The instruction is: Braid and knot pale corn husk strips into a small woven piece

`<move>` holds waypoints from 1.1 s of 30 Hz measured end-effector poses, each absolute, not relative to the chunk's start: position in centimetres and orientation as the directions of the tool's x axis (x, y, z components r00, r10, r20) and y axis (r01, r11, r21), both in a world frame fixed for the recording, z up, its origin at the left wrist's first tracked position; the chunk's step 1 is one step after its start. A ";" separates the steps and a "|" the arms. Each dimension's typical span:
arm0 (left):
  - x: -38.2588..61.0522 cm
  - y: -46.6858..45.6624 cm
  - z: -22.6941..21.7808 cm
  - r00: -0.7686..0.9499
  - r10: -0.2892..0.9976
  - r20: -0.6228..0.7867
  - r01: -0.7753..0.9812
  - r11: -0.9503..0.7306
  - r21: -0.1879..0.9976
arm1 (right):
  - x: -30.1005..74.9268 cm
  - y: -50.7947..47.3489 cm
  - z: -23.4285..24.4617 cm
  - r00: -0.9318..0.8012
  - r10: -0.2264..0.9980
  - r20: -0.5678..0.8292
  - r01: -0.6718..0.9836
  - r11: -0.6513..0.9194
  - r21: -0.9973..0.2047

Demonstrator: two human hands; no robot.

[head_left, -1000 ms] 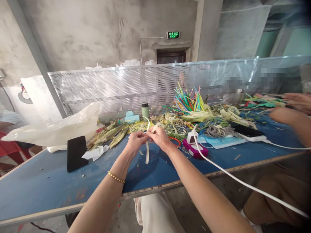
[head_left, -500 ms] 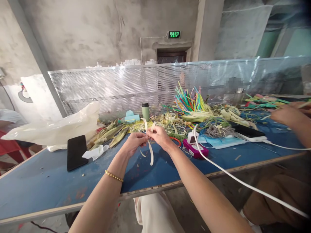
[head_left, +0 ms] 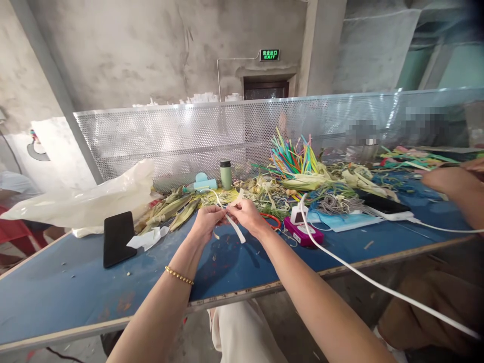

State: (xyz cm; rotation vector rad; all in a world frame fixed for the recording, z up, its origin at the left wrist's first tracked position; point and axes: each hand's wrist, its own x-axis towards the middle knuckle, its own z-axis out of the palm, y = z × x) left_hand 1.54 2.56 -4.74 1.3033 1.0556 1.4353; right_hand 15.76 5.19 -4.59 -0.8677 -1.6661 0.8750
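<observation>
Above the blue table [head_left: 68,282], my left hand [head_left: 206,222] and my right hand [head_left: 245,216] meet fingertip to fingertip. Both are pinched on thin pale husk strips [head_left: 234,228]. One strip slants down to the right below my fingers; another curls up and back behind them. A gold bead bracelet [head_left: 179,276] sits on my left wrist. Just beyond my hands lies a heap of corn husks [head_left: 177,209] and loose pale strips.
A black phone [head_left: 119,238] lies at left by a white plastic bag [head_left: 94,201]. A pink device [head_left: 302,232] with a white cable [head_left: 378,287] is at right. Coloured straws [head_left: 293,156], a green bottle [head_left: 226,174], a perforated metal screen [head_left: 170,136]. Another person's hands [head_left: 449,181] work at far right.
The hanging strip has swung from straight down to slanting right and looks shorter. My hands stayed together and shifted slightly left. The other person's hands moved at far right.
</observation>
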 end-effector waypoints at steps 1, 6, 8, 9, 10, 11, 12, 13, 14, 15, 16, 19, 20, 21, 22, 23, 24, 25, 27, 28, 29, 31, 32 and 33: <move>1.6 2.6 -4.7 -0.052 0.973 0.226 -0.090 -0.230 0.969 | 15.7 5.3 -4.6 -0.213 0.871 0.443 0.116 0.473 -0.874; 1.8 2.7 -4.8 -0.052 0.973 0.227 -0.140 -0.232 0.963 | 15.5 5.6 -4.9 -0.209 0.873 0.440 0.087 0.465 -0.881; 1.8 2.6 -4.8 -0.054 0.972 0.230 -0.131 -0.235 0.963 | 15.6 5.7 -4.9 -0.208 0.876 0.435 0.087 0.459 -0.884; 1.8 2.6 -4.7 -0.048 0.971 0.233 -0.133 -0.237 0.962 | 15.6 5.7 -5.0 -0.206 0.877 0.433 0.085 0.457 -0.885; 1.7 2.5 -4.7 -0.032 0.972 0.231 -0.146 -0.234 0.961 | 15.7 5.8 -5.0 -0.205 0.878 0.433 0.083 0.456 -0.886; 1.7 2.4 -4.6 -0.004 0.974 0.225 -0.170 -0.223 0.960 | 15.7 5.8 -5.0 -0.206 0.877 0.435 0.082 0.458 -0.885; 1.6 2.2 -4.4 0.039 0.976 0.215 -0.201 -0.204 0.958 | 15.8 5.8 -4.9 -0.207 0.874 0.440 0.083 0.464 -0.882; 1.5 2.1 -4.3 0.087 0.975 0.203 -0.233 -0.178 0.956 | 15.9 5.8 -4.9 -0.205 0.871 0.446 0.088 0.470 -0.878; 1.5 1.9 -4.2 0.131 0.973 0.190 -0.259 -0.151 0.954 | 15.9 5.8 -4.8 -0.201 0.869 0.452 0.094 0.477 -0.874; 1.4 1.8 -4.0 0.162 0.970 0.179 -0.277 -0.130 0.952 | 16.0 5.7 -4.7 -0.196 0.868 0.457 0.101 0.481 -0.871; 1.3 1.7 -3.9 0.179 0.969 0.172 -0.285 -0.116 0.951 | 16.1 5.6 -4.6 -0.192 0.868 0.458 0.105 0.483 -0.870; 1.2 1.6 -3.9 0.173 0.971 0.167 -0.278 -0.114 0.954 | 16.2 5.3 -4.3 -0.190 0.871 0.454 0.104 0.478 -0.872; 1.2 1.6 -3.9 0.167 0.971 0.170 -0.272 -0.121 0.955 | 16.2 5.1 -4.2 -0.189 0.870 0.455 0.105 0.478 -0.872; 1.2 1.6 -3.9 0.164 0.971 0.174 -0.266 -0.126 0.956 | 16.2 5.0 -4.1 -0.189 0.870 0.456 0.104 0.480 -0.871; 1.2 1.6 -3.9 0.162 0.970 0.179 -0.261 -0.133 0.956 | 16.2 5.0 -4.1 -0.189 0.868 0.459 0.100 0.482 -0.870; 1.3 1.6 -3.9 0.163 0.969 0.185 -0.258 -0.140 0.956 | 16.2 5.0 -4.1 -0.192 0.865 0.464 0.095 0.487 -0.868; 1.3 1.6 -3.9 0.166 0.967 0.191 -0.254 -0.145 0.956 | 16.2 5.0 -4.1 -0.196 0.861 0.468 0.089 0.491 -0.866; 1.3 1.5 -3.9 0.171 0.966 0.197 -0.250 -0.151 0.957 | 16.1 5.1 -4.1 -0.198 0.858 0.474 0.087 0.497 -0.863; 1.3 1.5 -3.8 0.172 0.963 0.205 -0.237 -0.162 0.958 | 16.1 5.2 -4.3 -0.189 0.852 0.488 0.096 0.511 -0.854; 1.3 1.4 -3.8 0.168 0.964 0.208 -0.227 -0.168 0.959 | 16.1 5.3 -4.3 -0.184 0.850 0.494 0.107 0.517 -0.849; 1.3 1.5 -3.8 0.163 0.964 0.210 -0.217 -0.173 0.961 | 16.1 5.4 -4.4 -0.181 0.849 0.496 0.117 0.520 -0.846; 1.3 1.6 -3.9 0.158 0.963 0.217 -0.202 -0.183 0.962 | 16.1 5.5 -4.4 -0.184 0.848 0.497 0.129 0.522 -0.843; 1.3 1.6 -4.0 0.157 0.963 0.219 -0.198 -0.186 0.962 | 16.1 5.5 -4.5 -0.189 0.847 0.498 0.134 0.524 -0.841; 1.3 1.7 -4.0 0.156 0.963 0.220 -0.197 -0.188 0.962 | 16.1 5.6 -4.5 -0.191 0.845 0.500 0.141 0.527 -0.838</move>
